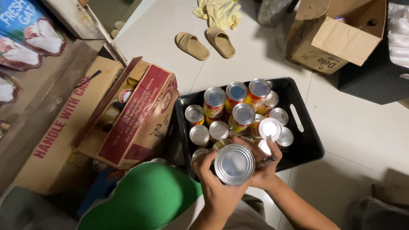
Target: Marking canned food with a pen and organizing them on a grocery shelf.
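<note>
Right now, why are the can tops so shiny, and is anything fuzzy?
Head view: light glares off the lid of the can in both hands, and off the lids in the black crate; the left hand looks slightly blurred; the right edge lies in dark shadow.

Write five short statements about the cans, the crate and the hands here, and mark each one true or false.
1. Both hands hold one can above the black crate. True: the left hand and right hand have their grip on it.
2. The crate holds glass bottles. False: it holds metal cans.
3. A pair of tan slippers lies on the tiled floor. True.
4. The crate is red. False: it is black.
5. The cardboard box left of the crate is sealed shut. False: its flaps are open, with items showing inside.
</note>
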